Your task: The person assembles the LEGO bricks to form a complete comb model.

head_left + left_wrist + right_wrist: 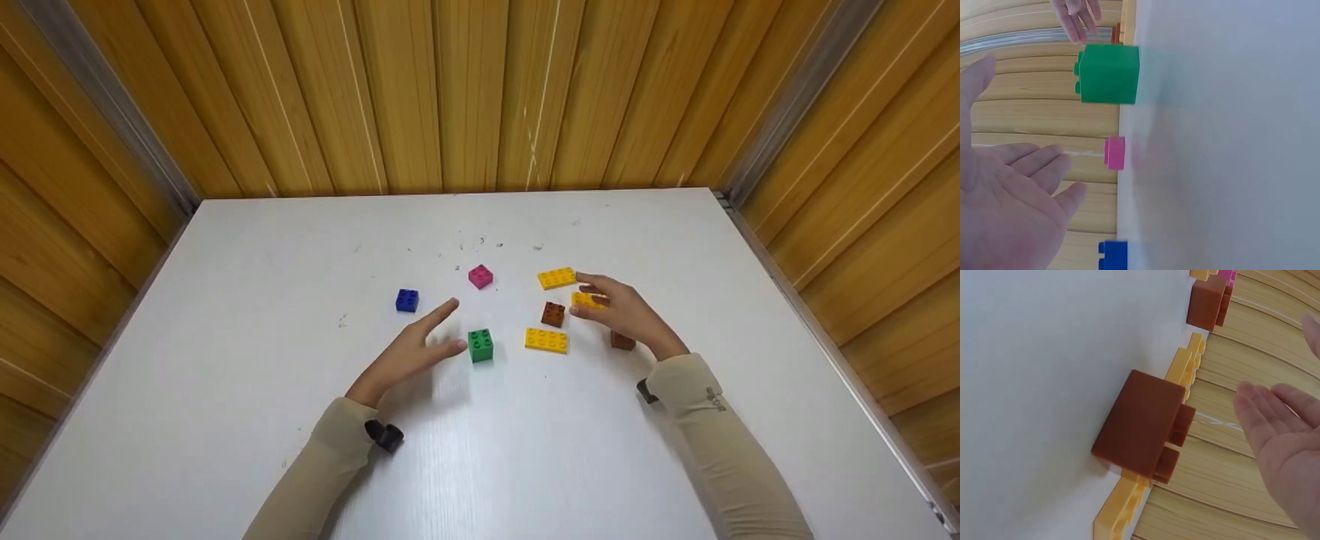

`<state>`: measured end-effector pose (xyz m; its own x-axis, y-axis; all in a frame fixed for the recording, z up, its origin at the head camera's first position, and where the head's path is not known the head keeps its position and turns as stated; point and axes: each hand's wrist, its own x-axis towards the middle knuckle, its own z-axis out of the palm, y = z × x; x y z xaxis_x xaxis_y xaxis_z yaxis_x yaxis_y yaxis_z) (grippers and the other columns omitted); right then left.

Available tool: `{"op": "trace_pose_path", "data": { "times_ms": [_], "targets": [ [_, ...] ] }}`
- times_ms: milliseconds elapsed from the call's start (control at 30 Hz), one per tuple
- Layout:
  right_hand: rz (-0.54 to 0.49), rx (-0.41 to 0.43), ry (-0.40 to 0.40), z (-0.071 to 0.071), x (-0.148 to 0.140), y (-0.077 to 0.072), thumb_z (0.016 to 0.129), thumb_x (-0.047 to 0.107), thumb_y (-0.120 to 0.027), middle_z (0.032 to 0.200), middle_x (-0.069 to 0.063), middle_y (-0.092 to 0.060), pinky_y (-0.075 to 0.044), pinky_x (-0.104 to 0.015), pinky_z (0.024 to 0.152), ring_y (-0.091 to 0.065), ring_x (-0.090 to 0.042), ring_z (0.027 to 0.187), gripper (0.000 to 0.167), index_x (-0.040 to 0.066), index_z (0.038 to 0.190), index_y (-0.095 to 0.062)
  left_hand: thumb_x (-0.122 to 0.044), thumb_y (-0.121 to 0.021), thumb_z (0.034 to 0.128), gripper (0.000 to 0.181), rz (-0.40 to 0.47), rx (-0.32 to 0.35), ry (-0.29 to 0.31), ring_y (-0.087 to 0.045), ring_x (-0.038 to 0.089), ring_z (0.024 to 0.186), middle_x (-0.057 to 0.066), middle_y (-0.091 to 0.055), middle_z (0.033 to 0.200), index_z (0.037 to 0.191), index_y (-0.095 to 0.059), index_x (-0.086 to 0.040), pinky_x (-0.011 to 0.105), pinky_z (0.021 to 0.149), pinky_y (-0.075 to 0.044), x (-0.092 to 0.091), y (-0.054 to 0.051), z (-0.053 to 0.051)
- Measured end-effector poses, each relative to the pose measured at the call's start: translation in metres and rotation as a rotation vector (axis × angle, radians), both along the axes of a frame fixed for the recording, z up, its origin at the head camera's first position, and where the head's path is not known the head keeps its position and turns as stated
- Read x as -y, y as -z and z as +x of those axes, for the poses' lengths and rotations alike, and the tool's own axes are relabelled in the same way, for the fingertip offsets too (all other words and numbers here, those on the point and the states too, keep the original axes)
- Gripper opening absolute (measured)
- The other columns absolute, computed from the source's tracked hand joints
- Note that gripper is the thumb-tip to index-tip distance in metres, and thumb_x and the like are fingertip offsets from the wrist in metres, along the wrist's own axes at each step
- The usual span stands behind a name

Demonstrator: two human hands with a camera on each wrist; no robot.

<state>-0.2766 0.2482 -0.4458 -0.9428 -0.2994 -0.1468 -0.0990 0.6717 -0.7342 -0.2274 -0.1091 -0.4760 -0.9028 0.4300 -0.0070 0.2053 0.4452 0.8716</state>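
Note:
My left hand (pixel 405 354) hovers over the white table with fingers extended. Its thumb is close to a green brick (pixel 481 345), which stands taller than the others. A blue brick (pixel 407 301) lies beyond that hand. On the right, my right hand (pixel 634 313) has its fingers spread above a yellow brick (pixel 589 300), partly covering it. One brown brick (pixel 622 341) sits below this hand, partly hidden; another brown brick (pixel 553 314) lies left of its thumb. In the wrist views, the left palm (pixel 1010 208) and right palm (pixel 1292 455) hold nothing.
A pink brick (pixel 481 276) lies at the middle of the group. Two more yellow bricks lie flat, the far one (pixel 556 278) near the right fingertips and the near one (pixel 546 340) right of the green brick. Wood-patterned walls (pixel 465 97) border the white table (pixel 300 247).

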Motion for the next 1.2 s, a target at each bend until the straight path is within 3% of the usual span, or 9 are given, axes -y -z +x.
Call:
{"op": "trace_pose_path", "data": {
  "times_ms": [200, 367, 600, 867, 1200],
  "targets": [
    [-0.007, -0.010, -0.031, -0.003, 0.000, 0.003, 0.089, 0.034, -0.068, 0.144, -0.017, -0.047, -0.038, -0.047, 0.111, -0.045, -0.034, 0.132, 0.067, 0.005, 0.143, -0.043, -0.037, -0.070, 0.0864, 0.074, 0.096, 0.104, 0.033, -0.033, 0.028, 0.143, 0.007, -0.041, 0.151, 0.147, -0.037, -0.010, 0.046, 0.118, -0.027, -0.009, 0.009, -0.001],
    [0.031, 0.013, -0.043, -0.006, 0.003, 0.004, 0.089, 0.030, -0.068, 0.138, -0.016, -0.053, -0.039, -0.049, 0.110, -0.049, -0.034, 0.127, 0.061, 0.006, 0.141, -0.047, -0.029, -0.074, 0.0835, 0.069, 0.105, 0.119, 0.026, -0.043, 0.029, 0.136, 0.011, -0.050, 0.143, 0.141, -0.045, -0.005, 0.042, 0.115, -0.033, -0.015, 0.017, -0.004],
    [0.072, -0.005, -0.088, -0.012, 0.004, 0.006, 0.090, 0.023, -0.068, 0.134, -0.017, -0.056, -0.041, -0.050, 0.106, -0.054, -0.033, 0.121, 0.053, 0.003, 0.137, -0.052, -0.027, -0.078, 0.0802, 0.065, 0.073, 0.146, 0.015, -0.049, 0.024, 0.130, 0.006, -0.054, 0.138, 0.137, -0.050, -0.011, 0.039, 0.113, -0.036, -0.019, 0.023, -0.005],
    [0.093, 0.029, -0.093, -0.017, 0.011, 0.007, 0.087, 0.026, -0.071, 0.130, -0.016, -0.059, -0.044, -0.048, 0.103, -0.055, -0.031, 0.117, 0.052, 0.004, 0.132, -0.056, -0.023, -0.079, 0.0788, 0.059, 0.082, 0.169, -0.020, -0.052, 0.021, 0.127, 0.002, -0.058, 0.133, 0.132, -0.054, -0.016, 0.037, 0.111, -0.039, -0.024, 0.024, -0.009],
    [0.148, 0.057, -0.082, -0.019, 0.017, 0.010, 0.085, 0.026, -0.073, 0.136, -0.016, -0.055, -0.038, -0.051, 0.108, -0.049, -0.032, 0.125, 0.054, 0.007, 0.133, -0.057, -0.018, -0.079, 0.0790, 0.048, 0.097, 0.153, -0.022, -0.058, 0.023, 0.119, 0.004, -0.064, 0.123, 0.123, -0.060, -0.014, 0.040, 0.108, -0.042, -0.027, 0.028, -0.011]
  ]
}}
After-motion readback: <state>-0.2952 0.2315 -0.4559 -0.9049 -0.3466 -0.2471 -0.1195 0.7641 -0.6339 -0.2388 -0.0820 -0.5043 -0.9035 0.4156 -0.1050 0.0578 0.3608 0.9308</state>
